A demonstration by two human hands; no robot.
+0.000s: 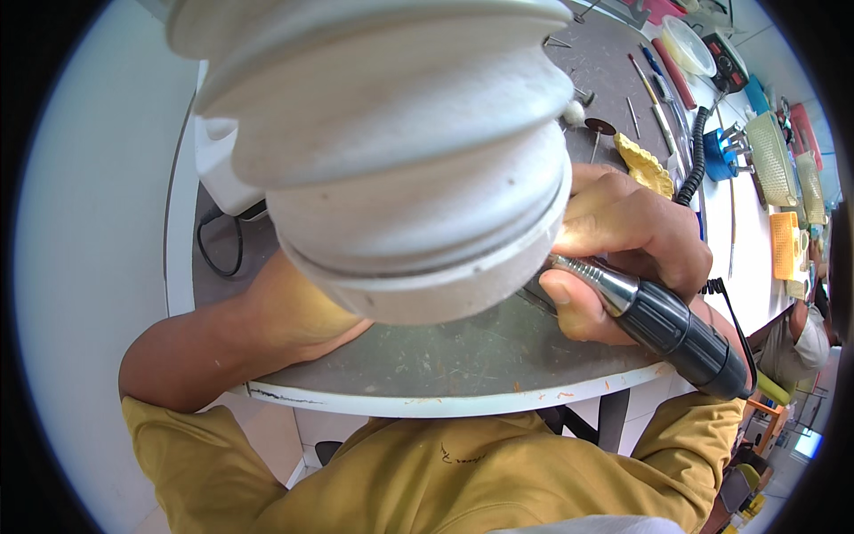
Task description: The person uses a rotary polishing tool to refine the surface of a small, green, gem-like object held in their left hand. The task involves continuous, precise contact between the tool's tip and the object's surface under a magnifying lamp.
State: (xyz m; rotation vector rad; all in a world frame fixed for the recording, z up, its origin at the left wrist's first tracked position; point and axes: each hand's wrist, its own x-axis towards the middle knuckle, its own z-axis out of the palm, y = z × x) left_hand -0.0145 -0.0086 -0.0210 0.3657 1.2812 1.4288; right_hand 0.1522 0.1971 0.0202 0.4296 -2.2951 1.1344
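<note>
My right hand [636,214] is closed around a black and silver rotary handpiece [672,325], its metal nose pointing left toward the middle of the table. A thick white corrugated hose [400,160] hangs in front and hides the handpiece's tip. Of my left hand [311,307] only the wrist and lower edge show beside the hose; its fingers, and anything in them, are hidden. Just beyond my right hand lies a yellow dental cast [645,165]. A dark disc on a thin shank [600,127] stands near it.
Along the right lie a brush [656,102], a red rod [673,73] and a coiled black cord [692,169]. Beyond them are a blue bur holder [725,153], a clear bowl [688,46] and baskets [770,160]. Another person [794,345] sits at the far right.
</note>
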